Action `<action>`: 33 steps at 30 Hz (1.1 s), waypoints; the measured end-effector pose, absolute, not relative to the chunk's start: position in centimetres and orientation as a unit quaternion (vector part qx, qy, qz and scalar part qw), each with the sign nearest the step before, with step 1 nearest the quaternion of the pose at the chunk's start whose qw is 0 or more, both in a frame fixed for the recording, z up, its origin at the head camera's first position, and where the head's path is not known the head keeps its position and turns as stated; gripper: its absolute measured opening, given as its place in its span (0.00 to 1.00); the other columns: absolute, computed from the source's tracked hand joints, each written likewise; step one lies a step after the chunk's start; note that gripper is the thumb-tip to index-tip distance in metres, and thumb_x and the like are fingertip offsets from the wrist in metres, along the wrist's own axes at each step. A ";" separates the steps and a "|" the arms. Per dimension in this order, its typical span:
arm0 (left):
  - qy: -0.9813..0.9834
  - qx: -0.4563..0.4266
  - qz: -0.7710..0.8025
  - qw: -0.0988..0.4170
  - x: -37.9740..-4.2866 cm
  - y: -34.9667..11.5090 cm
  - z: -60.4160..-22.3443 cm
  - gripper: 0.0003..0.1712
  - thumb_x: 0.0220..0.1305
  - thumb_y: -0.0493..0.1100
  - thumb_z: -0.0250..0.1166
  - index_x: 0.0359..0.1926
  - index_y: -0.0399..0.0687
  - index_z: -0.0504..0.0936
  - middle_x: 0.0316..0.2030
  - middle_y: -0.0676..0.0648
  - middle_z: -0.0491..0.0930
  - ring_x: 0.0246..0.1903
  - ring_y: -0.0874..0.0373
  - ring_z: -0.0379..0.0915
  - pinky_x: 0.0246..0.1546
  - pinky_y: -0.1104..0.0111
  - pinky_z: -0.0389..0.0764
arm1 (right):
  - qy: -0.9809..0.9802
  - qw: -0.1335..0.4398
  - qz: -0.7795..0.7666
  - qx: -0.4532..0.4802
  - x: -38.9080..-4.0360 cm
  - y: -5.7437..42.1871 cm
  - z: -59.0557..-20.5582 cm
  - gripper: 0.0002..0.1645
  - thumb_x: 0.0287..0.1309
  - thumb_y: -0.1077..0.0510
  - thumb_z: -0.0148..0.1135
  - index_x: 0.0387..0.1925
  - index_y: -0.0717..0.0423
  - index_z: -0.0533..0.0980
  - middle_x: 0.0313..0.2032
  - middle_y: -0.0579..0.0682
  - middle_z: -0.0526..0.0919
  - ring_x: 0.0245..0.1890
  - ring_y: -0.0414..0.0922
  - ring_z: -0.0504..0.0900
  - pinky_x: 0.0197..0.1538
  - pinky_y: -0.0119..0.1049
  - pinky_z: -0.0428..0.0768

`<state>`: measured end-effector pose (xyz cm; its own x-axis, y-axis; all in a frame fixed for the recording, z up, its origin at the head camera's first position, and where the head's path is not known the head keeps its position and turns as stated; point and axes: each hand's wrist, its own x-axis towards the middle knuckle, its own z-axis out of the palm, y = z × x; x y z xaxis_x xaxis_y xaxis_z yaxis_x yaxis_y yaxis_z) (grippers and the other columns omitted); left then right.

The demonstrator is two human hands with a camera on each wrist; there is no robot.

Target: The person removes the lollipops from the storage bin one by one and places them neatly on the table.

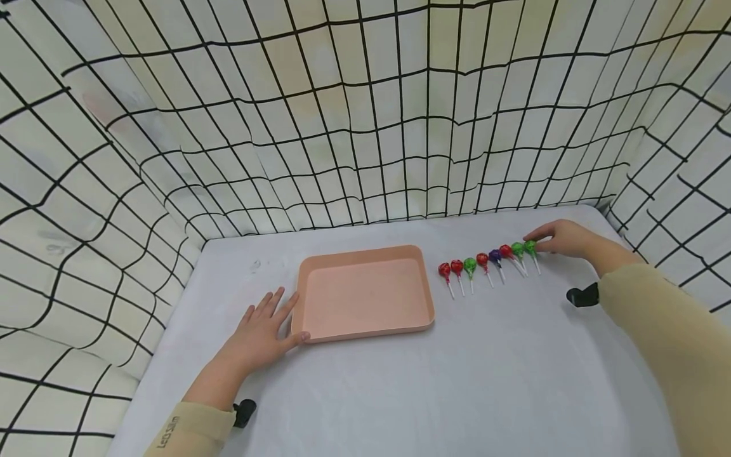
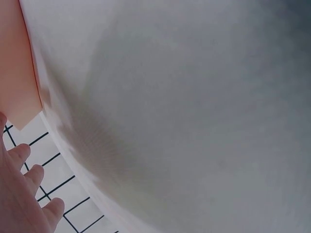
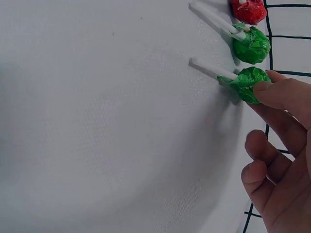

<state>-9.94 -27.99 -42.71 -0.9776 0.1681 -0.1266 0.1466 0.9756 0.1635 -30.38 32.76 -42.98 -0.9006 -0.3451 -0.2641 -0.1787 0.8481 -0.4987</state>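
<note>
At the right end of a row of wrapped lollipops, my right hand pinches the head of a green lollipop between thumb and forefinger, its white stick pointing away from the hand. Beside it lies a second green lollipop, then a red one. The row runs on leftward with a purple lollipop and several red and green ones. My left hand, fingers spread, touches the left edge of a shallow peach-coloured tray. Nothing lies in the tray.
A white cloth covers the table. Behind it and along both sides stands a black wire grid with pale sheeting behind. The tray lies left of the lollipop row, close to the leftmost red lollipop.
</note>
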 end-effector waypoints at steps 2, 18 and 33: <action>0.992 0.078 0.074 0.073 -9.9 -28.0 -42.8 0.54 0.62 0.74 0.57 0.78 0.51 0.53 0.77 0.36 0.46 0.74 0.35 0.41 0.70 0.37 0.45 | 0.944 0.178 -0.240 -0.139 -30.4 32.8 -43.0 0.21 0.66 0.56 0.61 0.58 0.58 0.79 0.61 0.69 0.74 0.49 0.56 0.79 0.52 0.56 0.78; 0.990 0.081 0.078 0.080 -10.2 -28.0 -43.0 0.55 0.61 0.76 0.55 0.79 0.52 0.52 0.77 0.36 0.45 0.75 0.35 0.39 0.70 0.37 0.43 | 0.950 0.169 -0.228 -0.132 -30.2 33.0 -42.1 0.27 0.67 0.48 0.62 0.62 0.56 0.76 0.59 0.64 0.76 0.40 0.50 0.79 0.46 0.50 0.76; 0.988 0.080 0.104 0.078 -10.1 -28.5 -43.5 0.54 0.63 0.76 0.52 0.79 0.50 0.50 0.77 0.35 0.43 0.75 0.34 0.38 0.70 0.36 0.44 | 0.965 0.107 -0.217 -0.102 -27.4 31.6 -41.5 0.34 0.66 0.36 0.58 0.62 0.54 0.76 0.52 0.63 0.79 0.45 0.57 0.73 0.38 0.45 0.77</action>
